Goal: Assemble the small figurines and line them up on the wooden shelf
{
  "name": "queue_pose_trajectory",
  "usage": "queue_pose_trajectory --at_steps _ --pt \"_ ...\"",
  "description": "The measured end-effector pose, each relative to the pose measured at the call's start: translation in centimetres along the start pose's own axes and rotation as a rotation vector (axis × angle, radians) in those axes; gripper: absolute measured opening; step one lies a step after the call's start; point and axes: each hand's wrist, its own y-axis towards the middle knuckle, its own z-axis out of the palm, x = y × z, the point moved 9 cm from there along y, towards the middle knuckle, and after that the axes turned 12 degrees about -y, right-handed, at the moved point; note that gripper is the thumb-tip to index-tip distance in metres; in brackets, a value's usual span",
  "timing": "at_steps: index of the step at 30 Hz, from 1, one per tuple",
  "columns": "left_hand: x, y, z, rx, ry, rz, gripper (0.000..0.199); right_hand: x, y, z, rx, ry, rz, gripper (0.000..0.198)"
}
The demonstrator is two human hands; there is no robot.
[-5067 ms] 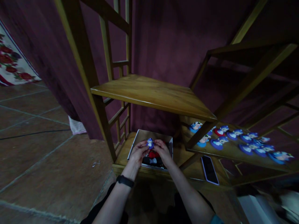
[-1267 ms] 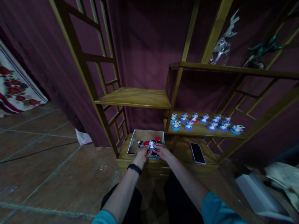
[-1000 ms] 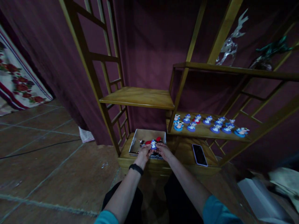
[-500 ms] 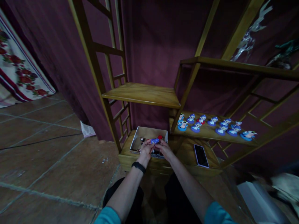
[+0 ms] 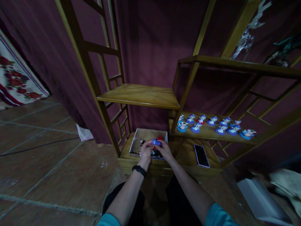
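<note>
A small purple figurine (image 5: 156, 142) is held between both hands over the near side of an open cardboard box (image 5: 136, 137). My left hand (image 5: 146, 149), with a black band at the wrist, is closed on the figurine's left side. My right hand (image 5: 166, 150) grips it from the right. Just behind the figurine a red piece (image 5: 160, 138) shows; whether it belongs to it I cannot tell. Inside the box lie several small dark, red and white pieces (image 5: 141, 142), partly covered by my hands.
Several purple and blue figurines (image 5: 221, 129) stand on the wooden shelf (image 5: 208, 134) at right. A phone (image 5: 201, 156) lies on the lower board. Above the box juts a bare wooden shelf (image 5: 141, 94). A clear ornament (image 5: 244, 42) stands upper right; a pale box (image 5: 262, 201) sits lower right.
The purple figurine has turned a little in my fingers, its right end now tipped lower. Both hands stay over the box. The view has shifted slightly.
</note>
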Motion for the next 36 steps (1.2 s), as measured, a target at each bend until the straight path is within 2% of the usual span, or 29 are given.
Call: queue_pose_trajectory --at_steps 7,13,17,20,24,30,36 --pt "0.0 -0.1 0.4 0.014 0.091 0.004 0.017 -0.7 0.1 -0.4 -0.017 -0.017 0.037 0.02" --pt "-0.7 -0.2 0.3 -0.015 0.112 -0.007 0.015 -1.2 -0.1 0.4 0.045 0.103 0.054 0.019" --pt "0.3 -0.3 -0.4 -0.064 0.009 -0.188 0.019 -1.5 0.0 0.2 0.058 0.023 0.031 0.014" --pt "1.0 -0.5 -0.5 -0.067 -0.021 -0.29 0.012 -1.7 0.0 -0.1 0.061 -0.017 0.05 0.011" --pt "1.7 -0.5 -0.8 -0.087 -0.031 -0.341 0.004 -1.3 -0.1 -0.4 0.052 -0.057 0.045 0.015" --pt "2.8 -0.6 -1.3 -0.129 -0.031 -0.413 0.004 -1.2 -0.1 -0.5 0.031 -0.084 0.043 0.018" --pt "2.7 -0.6 -1.1 -0.121 -0.045 -0.411 0.002 -1.9 0.2 -0.3 0.023 -0.011 0.077 0.018"
